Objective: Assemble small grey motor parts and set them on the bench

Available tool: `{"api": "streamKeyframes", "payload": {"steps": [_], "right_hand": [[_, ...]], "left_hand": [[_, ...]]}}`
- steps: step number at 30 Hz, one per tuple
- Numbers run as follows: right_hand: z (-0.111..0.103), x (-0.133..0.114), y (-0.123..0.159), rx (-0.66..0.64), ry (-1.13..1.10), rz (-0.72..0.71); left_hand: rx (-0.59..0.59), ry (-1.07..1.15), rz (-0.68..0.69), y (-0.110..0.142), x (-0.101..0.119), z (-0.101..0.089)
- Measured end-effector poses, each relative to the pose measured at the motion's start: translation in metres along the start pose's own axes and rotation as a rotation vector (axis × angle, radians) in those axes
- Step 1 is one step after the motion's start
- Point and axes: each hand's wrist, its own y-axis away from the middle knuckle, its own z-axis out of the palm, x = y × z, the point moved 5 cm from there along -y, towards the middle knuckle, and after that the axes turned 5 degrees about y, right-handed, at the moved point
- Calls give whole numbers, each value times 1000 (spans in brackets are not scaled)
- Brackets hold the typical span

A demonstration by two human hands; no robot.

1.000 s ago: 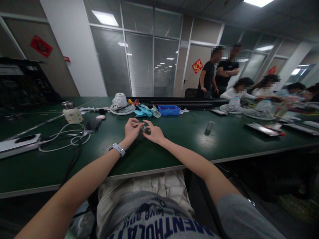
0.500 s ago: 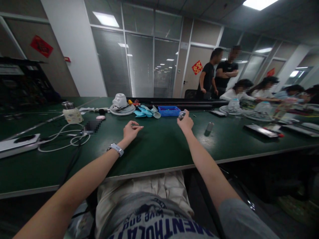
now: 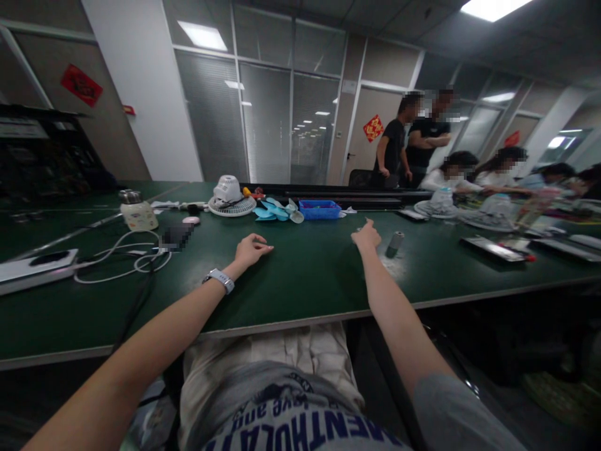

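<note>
My left hand (image 3: 251, 250) rests over the green table (image 3: 300, 275), its fingers loosely bent and apart, with nothing visible in them. A watch with a pale strap (image 3: 220, 281) is on that wrist. Farther right, my right hand (image 3: 367, 237) is low over the tabletop, thumb and index finger apart. A tiny piece (image 3: 367, 219) shows at its fingertips; I cannot tell whether they touch it. Beside this hand a small metal cylinder (image 3: 395, 241) stands upright. Behind it lies a small whitish, clear item (image 3: 348, 211), next to a blue tray (image 3: 320, 211).
Light-blue fan blades (image 3: 276, 210) and a white fan housing (image 3: 228, 191) lie left of the tray. At left are a bottle (image 3: 138, 212), a white cable (image 3: 110, 279) and a power strip (image 3: 37, 270). Several people sit or stand at far right, near a tablet-like device (image 3: 496, 247).
My right hand has let go of the whitish, clear item beside the blue tray and moved right and slightly nearer. My left hand has barely moved.
</note>
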Motion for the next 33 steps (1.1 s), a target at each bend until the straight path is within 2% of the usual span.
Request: {"api": "streamKeyframes", "payload": {"steps": [3,5,7,9,12,13,15,17,20,24,28,31,33], "right_hand": [[-8,-24,13,175,-25,-174],[-7,-50,31,205,-105,-375],[2,-80,58,119,-206,-613],[15,-110,94,-20,-285,-881],[37,-144,149,-230,-309,-1269],[44,-151,163,-277,-295,-1356],[55,-158,181,-337,-256,-1441],[62,-160,186,-369,-234,-1438],[61,-159,182,-378,-252,-1357],[49,-154,162,-306,-208,-1207],[26,-135,112,-67,-179,-951],[7,-95,59,103,-146,-680],[1,-60,25,146,-95,-496]], "left_hand": [[-21,-28,5,0,0,1],[29,-20,-10,-1,-2,-2],[104,-19,-39,-2,-3,-6],[172,-30,-56,-2,-3,-10],[217,-70,-63,-1,0,-12],[219,-81,-64,-1,1,-12],[216,-89,-64,0,2,-12],[214,-80,-67,1,4,-11],[209,-79,-70,2,6,-10],[207,-106,-74,2,7,-11],[197,-93,-66,0,4,-10],[185,-97,-74,-2,2,-10],[178,-99,-78,-2,2,-9]]}}
